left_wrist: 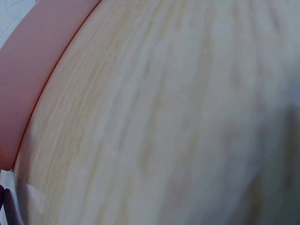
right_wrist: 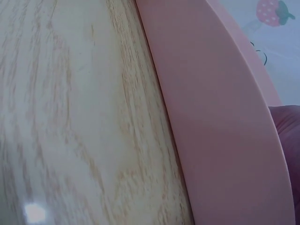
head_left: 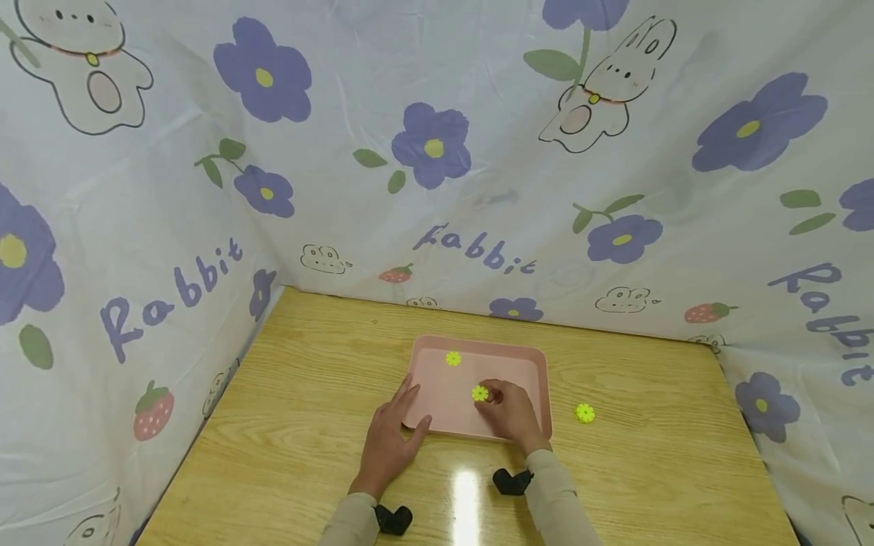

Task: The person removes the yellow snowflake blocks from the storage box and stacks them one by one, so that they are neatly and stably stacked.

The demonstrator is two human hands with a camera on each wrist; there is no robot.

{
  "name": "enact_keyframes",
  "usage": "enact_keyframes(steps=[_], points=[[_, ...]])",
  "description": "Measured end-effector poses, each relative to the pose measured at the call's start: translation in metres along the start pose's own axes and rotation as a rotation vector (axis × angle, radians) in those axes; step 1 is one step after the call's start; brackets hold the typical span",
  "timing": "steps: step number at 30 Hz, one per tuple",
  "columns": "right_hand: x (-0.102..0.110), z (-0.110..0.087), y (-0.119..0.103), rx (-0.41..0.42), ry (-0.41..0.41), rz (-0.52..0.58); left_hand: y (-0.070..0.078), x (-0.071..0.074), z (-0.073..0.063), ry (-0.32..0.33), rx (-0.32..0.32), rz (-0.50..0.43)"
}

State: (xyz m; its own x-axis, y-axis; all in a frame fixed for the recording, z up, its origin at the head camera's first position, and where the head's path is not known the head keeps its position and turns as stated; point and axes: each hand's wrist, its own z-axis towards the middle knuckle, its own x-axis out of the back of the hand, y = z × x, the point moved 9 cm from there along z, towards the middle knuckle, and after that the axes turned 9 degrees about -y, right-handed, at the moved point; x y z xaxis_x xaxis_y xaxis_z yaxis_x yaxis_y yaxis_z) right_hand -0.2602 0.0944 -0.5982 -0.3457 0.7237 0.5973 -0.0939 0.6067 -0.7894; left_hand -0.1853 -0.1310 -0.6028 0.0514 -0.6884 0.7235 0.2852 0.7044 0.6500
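A shallow pink tray (head_left: 444, 415) lies on the wooden table. Over its right half, my right hand (head_left: 510, 413) pinches a yellow-green snowflake-shaped plastic disc (head_left: 480, 393) between thumb and fingers. A second such disc (head_left: 454, 359) sits in the tray near the far wall. The third disc (head_left: 585, 413) lies on the table, right of the tray. My left hand (head_left: 391, 444) is at the tray's left side with fingers extended, the fingertips right at the rim. In the right wrist view, the tray's outer wall (right_wrist: 215, 103) hides most of the right hand.
The wooden table (head_left: 300, 394) runs back to a white curtain (head_left: 355, 205) printed with rabbits and purple flowers, which also encloses the left and right sides. Black wrist devices (head_left: 394, 520) are strapped at both sleeves. A light reflection shines on the tabletop between the forearms.
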Motion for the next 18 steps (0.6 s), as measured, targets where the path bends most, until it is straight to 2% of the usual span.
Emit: enact_keyframes(steps=[11, 18], points=[[0.0023, -0.0025, -0.0013, 0.028, -0.001, -0.014, 0.0018, 0.0006, -0.0003, 0.001, -0.002, -0.008], [0.0068, -0.0051, -0.0039, 0.038, 0.031, -0.024, 0.0010, 0.0005, -0.0007, 0.006, -0.004, 0.006]])
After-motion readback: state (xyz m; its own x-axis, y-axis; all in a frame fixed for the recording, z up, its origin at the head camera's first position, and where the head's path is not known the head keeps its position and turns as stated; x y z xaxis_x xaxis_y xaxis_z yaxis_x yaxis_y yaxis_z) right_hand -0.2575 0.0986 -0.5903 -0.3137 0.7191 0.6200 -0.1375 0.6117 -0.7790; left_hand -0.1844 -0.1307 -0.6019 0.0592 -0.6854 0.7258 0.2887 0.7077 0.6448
